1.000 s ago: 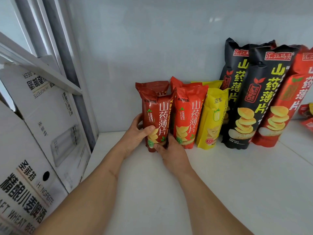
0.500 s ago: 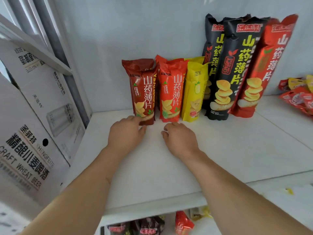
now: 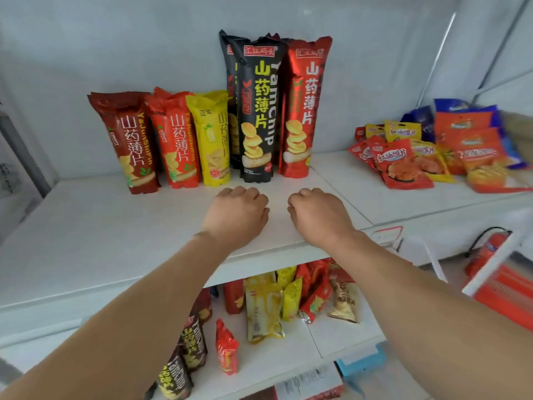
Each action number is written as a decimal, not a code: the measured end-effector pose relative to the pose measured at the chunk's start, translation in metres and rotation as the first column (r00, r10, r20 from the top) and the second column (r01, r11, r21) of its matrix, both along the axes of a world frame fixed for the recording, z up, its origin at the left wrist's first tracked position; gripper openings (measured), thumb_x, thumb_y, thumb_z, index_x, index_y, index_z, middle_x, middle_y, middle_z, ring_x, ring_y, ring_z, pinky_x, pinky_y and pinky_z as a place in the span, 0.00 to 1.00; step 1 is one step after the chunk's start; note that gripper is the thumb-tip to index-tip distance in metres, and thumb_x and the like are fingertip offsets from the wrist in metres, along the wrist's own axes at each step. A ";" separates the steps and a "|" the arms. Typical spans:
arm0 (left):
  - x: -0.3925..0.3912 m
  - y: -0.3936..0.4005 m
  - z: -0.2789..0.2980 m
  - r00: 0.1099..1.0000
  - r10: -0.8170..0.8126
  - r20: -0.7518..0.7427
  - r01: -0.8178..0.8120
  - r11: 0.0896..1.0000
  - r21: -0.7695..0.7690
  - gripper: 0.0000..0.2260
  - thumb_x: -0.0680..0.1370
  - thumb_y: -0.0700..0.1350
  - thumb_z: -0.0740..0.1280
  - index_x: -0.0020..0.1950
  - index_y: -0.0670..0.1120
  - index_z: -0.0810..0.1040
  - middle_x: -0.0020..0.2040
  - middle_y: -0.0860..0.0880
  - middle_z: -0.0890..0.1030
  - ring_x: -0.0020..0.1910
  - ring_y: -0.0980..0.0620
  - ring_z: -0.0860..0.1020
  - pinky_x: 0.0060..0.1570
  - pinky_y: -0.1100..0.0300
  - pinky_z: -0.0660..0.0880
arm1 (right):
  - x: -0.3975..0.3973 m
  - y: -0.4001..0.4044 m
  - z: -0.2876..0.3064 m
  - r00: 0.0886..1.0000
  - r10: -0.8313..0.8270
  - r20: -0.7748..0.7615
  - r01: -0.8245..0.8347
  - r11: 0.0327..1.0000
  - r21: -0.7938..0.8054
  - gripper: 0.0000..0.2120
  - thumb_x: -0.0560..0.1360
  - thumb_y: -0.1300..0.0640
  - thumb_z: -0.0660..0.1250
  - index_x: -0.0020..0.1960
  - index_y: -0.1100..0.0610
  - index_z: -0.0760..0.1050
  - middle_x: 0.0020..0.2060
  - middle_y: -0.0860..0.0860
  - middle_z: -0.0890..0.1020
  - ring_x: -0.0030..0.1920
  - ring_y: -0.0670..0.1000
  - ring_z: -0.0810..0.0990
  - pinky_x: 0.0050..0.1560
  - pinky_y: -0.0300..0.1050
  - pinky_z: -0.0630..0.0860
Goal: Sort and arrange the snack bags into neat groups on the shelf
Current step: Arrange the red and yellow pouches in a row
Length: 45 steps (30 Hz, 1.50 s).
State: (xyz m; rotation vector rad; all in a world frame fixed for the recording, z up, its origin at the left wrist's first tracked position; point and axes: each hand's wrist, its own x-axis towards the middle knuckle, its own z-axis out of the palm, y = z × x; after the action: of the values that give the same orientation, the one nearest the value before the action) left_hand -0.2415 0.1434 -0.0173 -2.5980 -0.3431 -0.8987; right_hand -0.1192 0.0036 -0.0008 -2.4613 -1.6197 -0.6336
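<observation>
Along the back wall of the white shelf [image 3: 109, 232] stands a row of chip bags: a dark red bag [image 3: 127, 142], an orange-red bag [image 3: 176, 145], a yellow bag [image 3: 212, 140], two tall black bags [image 3: 256, 111] one behind the other, and a tall red bag [image 3: 302, 111]. My left hand [image 3: 239, 217] and my right hand [image 3: 317, 217] are side by side over the shelf's front, just short of the black bag. Both have their fingers curled under and hold nothing.
A loose pile of flat red and yellow packets [image 3: 403, 160] and orange and blue packets [image 3: 467, 140] lies at the shelf's right. The lower shelf holds mixed snack bags [image 3: 268, 307]. A red fire extinguisher [image 3: 487, 249] stands on the floor at the right.
My hands let go of the dark red bag, which now stands at the row's left end. They drew back and moved right, in front of the black bag. The view shifted right and down.
</observation>
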 end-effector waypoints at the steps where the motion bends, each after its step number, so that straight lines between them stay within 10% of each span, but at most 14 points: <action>1: 0.011 -0.011 0.001 1.000 -0.008 0.006 0.008 1.000 -0.003 0.08 0.70 0.45 0.76 0.37 0.43 0.81 0.32 0.46 0.79 0.30 0.42 0.78 0.31 0.56 0.73 | 0.011 -0.012 0.002 1.000 -0.016 0.008 0.016 1.000 0.010 0.14 0.83 0.54 0.55 0.57 0.58 0.77 0.52 0.55 0.79 0.54 0.58 0.76 0.41 0.46 0.63; 14: 0.200 -0.066 -0.001 0.994 -0.110 -0.001 0.109 0.986 -0.125 0.06 0.72 0.47 0.74 0.42 0.44 0.84 0.38 0.46 0.82 0.34 0.42 0.80 0.31 0.53 0.76 | 0.171 -0.093 0.018 0.976 -0.218 0.008 0.216 0.971 0.104 0.13 0.82 0.52 0.57 0.55 0.56 0.78 0.49 0.53 0.80 0.48 0.57 0.78 0.36 0.45 0.64; 20: 0.283 -0.080 0.013 0.994 -0.047 -0.095 0.018 0.959 -0.282 0.17 0.84 0.54 0.57 0.67 0.48 0.77 0.63 0.50 0.79 0.59 0.46 0.78 0.53 0.53 0.74 | 0.251 -0.101 0.019 0.947 -0.311 -0.080 0.320 0.939 0.126 0.13 0.81 0.47 0.59 0.56 0.53 0.78 0.51 0.50 0.81 0.51 0.55 0.78 0.39 0.45 0.71; 29: 0.362 -0.087 0.009 0.976 0.058 -0.208 -0.159 0.845 -0.511 0.25 0.83 0.62 0.55 0.72 0.48 0.70 0.70 0.48 0.74 0.69 0.46 0.72 0.65 0.51 0.68 | 0.339 -0.097 0.004 0.907 -0.382 -0.178 0.409 0.901 0.147 0.19 0.80 0.42 0.58 0.62 0.54 0.75 0.56 0.53 0.80 0.56 0.57 0.77 0.47 0.48 0.75; 32: 0.386 -0.085 0.010 0.971 0.124 -0.204 -0.235 0.652 -0.721 0.30 0.81 0.65 0.56 0.75 0.46 0.66 0.73 0.46 0.71 0.72 0.44 0.68 0.68 0.48 0.66 | 0.370 -0.091 -0.004 0.912 -0.375 -0.167 0.402 0.898 0.177 0.22 0.80 0.39 0.57 0.62 0.54 0.75 0.57 0.53 0.79 0.57 0.57 0.77 0.51 0.49 0.75; 34: 0.401 -0.092 0.017 0.981 0.189 -0.043 -0.093 0.260 -0.961 0.33 0.80 0.65 0.60 0.77 0.43 0.63 0.74 0.44 0.69 0.73 0.42 0.68 0.67 0.48 0.67 | 0.390 -0.086 -0.008 0.916 -0.366 -0.165 0.394 0.899 0.193 0.24 0.79 0.38 0.57 0.63 0.55 0.75 0.57 0.53 0.80 0.57 0.57 0.77 0.50 0.49 0.76; 37: 0.428 -0.104 0.022 0.904 0.411 0.120 0.251 -0.283 -0.925 0.33 0.81 0.62 0.63 0.77 0.43 0.61 0.69 0.45 0.73 0.66 0.43 0.73 0.57 0.54 0.67 | 0.416 -0.079 -0.015 0.932 -0.319 -0.170 0.347 0.923 0.166 0.27 0.80 0.36 0.54 0.65 0.55 0.74 0.60 0.54 0.79 0.59 0.57 0.77 0.53 0.50 0.76; 45: 0.466 -0.108 0.006 0.817 0.525 0.238 0.516 -0.484 -0.707 0.14 0.78 0.46 0.71 0.62 0.42 0.79 0.50 0.43 0.87 0.47 0.41 0.87 0.52 0.43 0.82 | 0.472 -0.063 -0.028 0.975 -0.183 -0.128 0.208 0.951 0.229 0.25 0.79 0.37 0.57 0.60 0.55 0.77 0.54 0.53 0.80 0.54 0.56 0.78 0.50 0.51 0.75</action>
State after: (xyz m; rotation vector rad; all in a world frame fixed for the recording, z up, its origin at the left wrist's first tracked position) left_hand 0.2242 0.0356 -0.0113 -3.2338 -2.8386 -2.2348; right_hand 0.3523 -0.0591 -0.0283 -2.4453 -1.1921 -0.6686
